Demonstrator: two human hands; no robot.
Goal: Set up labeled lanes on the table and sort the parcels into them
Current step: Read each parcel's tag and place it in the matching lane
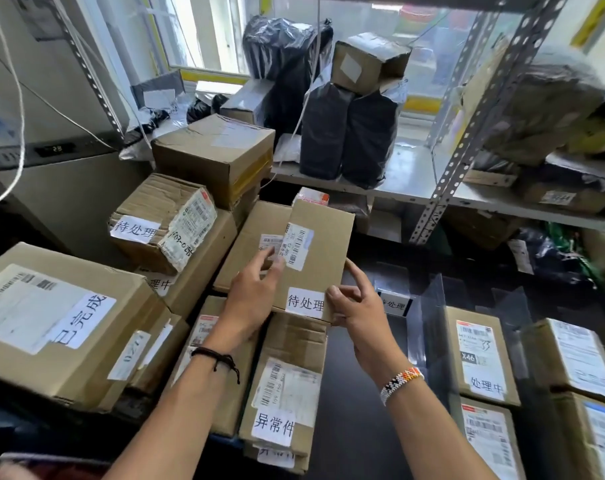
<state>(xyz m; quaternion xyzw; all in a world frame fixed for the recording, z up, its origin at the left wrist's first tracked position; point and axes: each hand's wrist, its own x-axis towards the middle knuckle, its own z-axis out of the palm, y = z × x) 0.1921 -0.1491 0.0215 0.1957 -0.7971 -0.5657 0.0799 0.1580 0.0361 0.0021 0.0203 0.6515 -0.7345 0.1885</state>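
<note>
— Parcel (323,244) location?
— I see it held over the brown boxes (287,368) at mid-table. The left hand (256,289) curls round its left edge; the right hand (358,306) pinches the near right corner, thumb beside the white label (305,302).

Parcel depot or courier storeroom. Slotted-angle steel shelf rack (467,147) carries black plastic mailer bags (346,133) and a taped box (367,60). Left of and below the rack are stacked cardboard parcels (214,150) with barcode shipping labels (476,344) and white stickers (306,302) in Chinese characters. Behind the rack is a window (204,32).
</note>
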